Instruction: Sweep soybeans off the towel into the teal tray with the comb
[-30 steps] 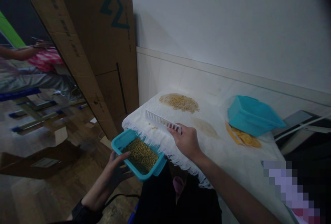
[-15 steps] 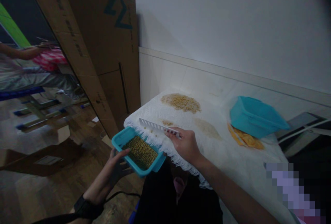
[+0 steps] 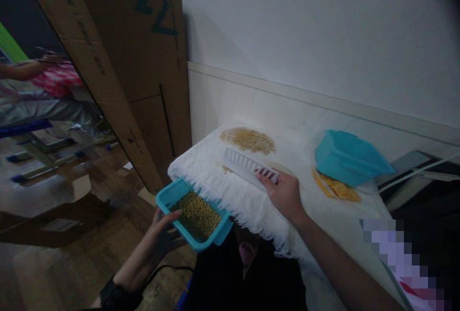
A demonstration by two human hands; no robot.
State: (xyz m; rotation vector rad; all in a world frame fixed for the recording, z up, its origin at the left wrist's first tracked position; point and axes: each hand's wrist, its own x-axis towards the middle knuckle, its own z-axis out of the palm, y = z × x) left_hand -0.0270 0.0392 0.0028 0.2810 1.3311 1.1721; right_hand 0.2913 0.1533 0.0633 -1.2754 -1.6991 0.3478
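My left hand (image 3: 163, 229) grips the near-left rim of a blue plastic basket (image 3: 201, 245), thumb over the edge and fingers beneath. Soybeans (image 3: 197, 215) cover its bottom, and its far side lies under the fringed edge of a white towel (image 3: 201, 157). In my right hand (image 3: 285, 193) is a white slotted plastic strip (image 3: 246, 167), pinched at its right end and held low over the towel. Just beyond it a small cluster of beans (image 3: 227, 169) is partly hidden. Farther back, a larger patch of beans (image 3: 249, 139) spreads on the towel.
A second blue basket (image 3: 345, 162) sits at the right, on an orange cloth (image 3: 338, 189). Tall cardboard (image 3: 143, 71) stands at the left, and a wall (image 3: 305, 28) closes the back. Another person (image 3: 46, 90) sits at far left.
My right hand has moved the white strip right and back from the towel's front edge, turning its slotted face up. The few beans near that edge no longer show. My left hand keeps its grip.
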